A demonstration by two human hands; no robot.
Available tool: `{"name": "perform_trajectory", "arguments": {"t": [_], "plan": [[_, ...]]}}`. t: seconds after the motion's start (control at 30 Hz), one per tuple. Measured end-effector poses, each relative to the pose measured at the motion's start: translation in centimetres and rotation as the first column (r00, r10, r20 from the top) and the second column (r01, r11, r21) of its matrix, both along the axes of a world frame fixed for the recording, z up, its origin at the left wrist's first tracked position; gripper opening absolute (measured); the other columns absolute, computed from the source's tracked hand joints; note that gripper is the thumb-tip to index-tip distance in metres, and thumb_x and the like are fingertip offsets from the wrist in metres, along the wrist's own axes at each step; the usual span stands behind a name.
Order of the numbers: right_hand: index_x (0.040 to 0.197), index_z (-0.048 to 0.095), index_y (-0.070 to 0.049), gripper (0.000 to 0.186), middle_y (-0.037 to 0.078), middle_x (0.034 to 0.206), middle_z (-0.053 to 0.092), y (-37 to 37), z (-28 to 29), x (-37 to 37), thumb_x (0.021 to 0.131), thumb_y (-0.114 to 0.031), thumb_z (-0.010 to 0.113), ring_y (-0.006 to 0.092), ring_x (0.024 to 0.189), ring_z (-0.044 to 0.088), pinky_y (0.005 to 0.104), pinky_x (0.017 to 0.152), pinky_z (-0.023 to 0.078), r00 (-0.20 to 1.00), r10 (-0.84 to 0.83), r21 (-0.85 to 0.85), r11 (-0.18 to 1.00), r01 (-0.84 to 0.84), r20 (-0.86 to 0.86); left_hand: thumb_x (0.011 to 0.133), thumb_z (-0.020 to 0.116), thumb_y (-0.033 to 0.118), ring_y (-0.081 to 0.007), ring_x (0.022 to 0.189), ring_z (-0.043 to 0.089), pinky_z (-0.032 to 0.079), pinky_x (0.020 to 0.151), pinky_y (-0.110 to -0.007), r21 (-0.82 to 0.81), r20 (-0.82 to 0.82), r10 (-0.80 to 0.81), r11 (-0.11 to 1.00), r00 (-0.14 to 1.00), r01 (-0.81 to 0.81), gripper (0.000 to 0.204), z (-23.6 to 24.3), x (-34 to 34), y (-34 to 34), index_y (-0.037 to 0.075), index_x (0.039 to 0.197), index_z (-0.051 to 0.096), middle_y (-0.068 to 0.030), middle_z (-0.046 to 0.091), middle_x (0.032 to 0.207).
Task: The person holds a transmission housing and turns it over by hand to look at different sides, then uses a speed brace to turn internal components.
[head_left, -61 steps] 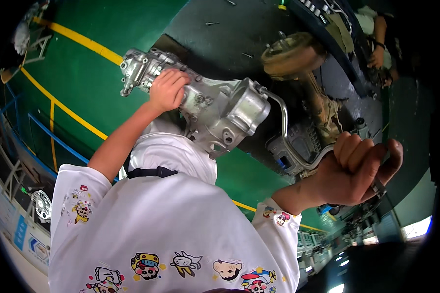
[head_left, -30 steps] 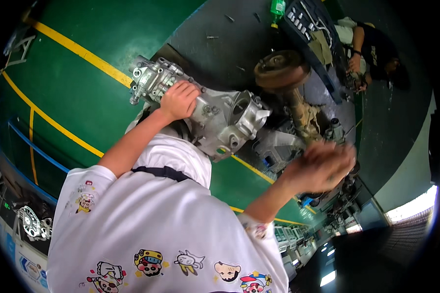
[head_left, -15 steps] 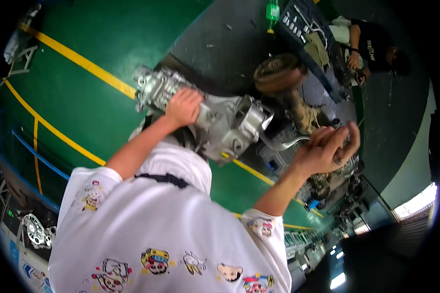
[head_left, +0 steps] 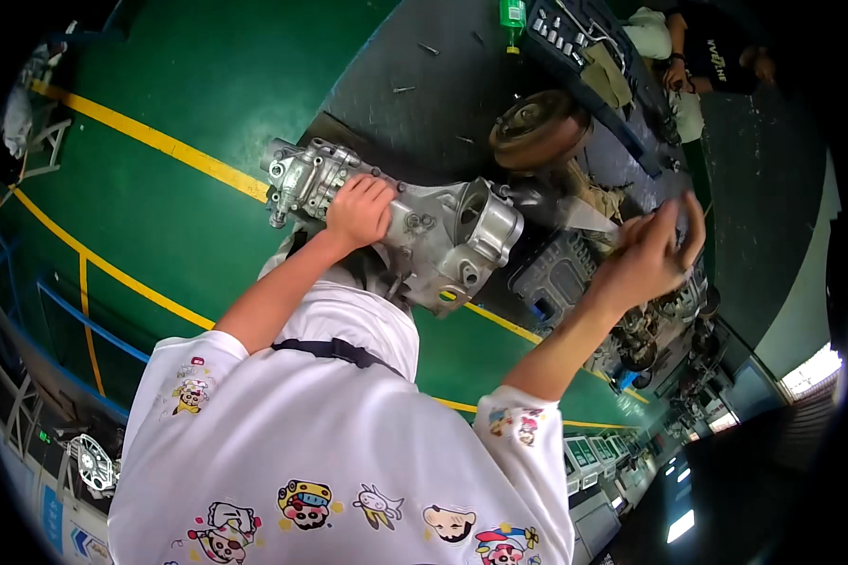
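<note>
A large silver gearbox housing (head_left: 433,221), with a round open end on its right, lies at the table edge against my body. My left hand (head_left: 360,211) is closed over its upper edge, beside the ribbed, bolted section. To the right, my right hand (head_left: 643,262) is raised above the table with fingers curled round a silver bar-like tool (head_left: 589,217). Motion smears the tool, so its exact kind cannot be made out. It points left from the hand toward the housing's open end, apart from it.
A rusty round drum (head_left: 540,129) stands behind the housing. A socket set case (head_left: 575,47) and a green bottle (head_left: 512,13) lie at the back. Loose bolts are scattered on the dark table (head_left: 396,56). A flat grey casting (head_left: 558,273) sits under my right forearm. A co-worker (head_left: 711,52) works at far right.
My right hand has moved up and slightly right, swinging the silver tool from low beside the housing to a higher angle. My left hand keeps its grip on the housing.
</note>
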State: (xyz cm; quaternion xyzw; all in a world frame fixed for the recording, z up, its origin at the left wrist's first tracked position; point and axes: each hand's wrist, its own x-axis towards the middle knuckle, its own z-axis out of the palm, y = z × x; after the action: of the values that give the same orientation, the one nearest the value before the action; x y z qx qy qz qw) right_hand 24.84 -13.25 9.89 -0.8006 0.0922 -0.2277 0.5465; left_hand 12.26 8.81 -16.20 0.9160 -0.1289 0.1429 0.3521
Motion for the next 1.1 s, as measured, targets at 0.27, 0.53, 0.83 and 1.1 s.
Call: {"name": "perform_trajectory", "arguments": {"t": [0.27,0.53,0.83,1.1], "plan": [[0.103,0.058,-0.002,0.016,-0.002,0.055,0.049,-1.0,-0.9,1.6,0.091,-0.01,0.062,0.0035,0.045,0.039,0.0201,0.044,0.028,0.993,-0.075,0.098,0.993,0.066,0.093,0.072,0.058,0.014,-0.0256,0.086,0.059,0.046,0.086,-0.038,0.097,-0.117,-0.005,0.995,0.993,0.017,0.016,0.5,-0.3,0.2,0.006,0.086,0.06,-0.0091,0.06,0.087],[0.119,0.051,-0.001,0.029,-0.002,0.055,0.045,0.1,-1.8,0.7,0.092,-0.011,0.06,0.0033,0.046,0.037,0.0198,0.045,0.029,0.998,0.06,0.071,0.996,-0.059,-0.01,0.072,0.057,0.015,-0.0269,0.085,0.059,0.046,0.086,-0.039,0.045,-0.062,0.003,0.999,0.998,0.0,0.015,-0.5,1.1,0.5,0.007,0.084,0.06,-0.009,0.06,0.085],[0.108,0.056,0.0,0.018,-0.002,0.056,0.042,-0.1,-1.2,-0.4,0.095,-0.013,0.057,0.0031,0.049,0.036,0.0211,0.047,0.029,0.985,0.169,0.217,0.964,-0.156,-0.043,0.073,0.056,0.006,-0.028,0.091,0.058,0.044,0.087,-0.039,-0.046,-0.129,-0.028,0.999,0.991,0.022,0.021,1.1,-0.1,0.0,0.005,0.093,0.062,-0.009,0.061,0.096],[0.104,0.054,0.002,0.017,-0.001,0.055,0.04,0.0,-1.0,0.9,0.097,-0.014,0.055,0.0047,0.046,0.03,0.0228,0.046,0.03,0.984,0.175,0.168,0.97,-0.176,0.02,0.069,0.064,0.01,-0.0418,0.119,0.044,0.037,0.099,-0.048,-0.658,0.055,-0.039,0.75,0.998,0.066,0.07,15.7,9.3,-12.0,-0.003,0.133,0.038,-0.023,0.044,0.133]]}}
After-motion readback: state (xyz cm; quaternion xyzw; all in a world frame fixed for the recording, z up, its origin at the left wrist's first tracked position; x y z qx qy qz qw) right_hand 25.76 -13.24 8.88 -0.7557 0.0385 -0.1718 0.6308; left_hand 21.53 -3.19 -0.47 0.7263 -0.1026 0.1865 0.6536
